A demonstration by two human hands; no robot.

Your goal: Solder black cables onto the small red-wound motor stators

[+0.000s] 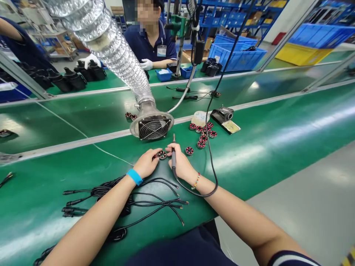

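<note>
My left hand, with a blue wristband, is closed on the edge of a small round motor stator lying on the green bench. In my right hand is a soldering iron, its tip pointing up and away from the stator and its black cord looping over my right wrist. The right fingertips come close to the stator's right side; whether they touch it I cannot tell. A single red-and-black stator lies just right of my right hand, and several more are grouped beyond it.
A fume duct with a fan grille hangs just beyond my hands. An iron stand with a yellow sponge stands at the right. Black cables with bare ends lie by my left forearm. Across the conveyor sits a co-worker in white gloves.
</note>
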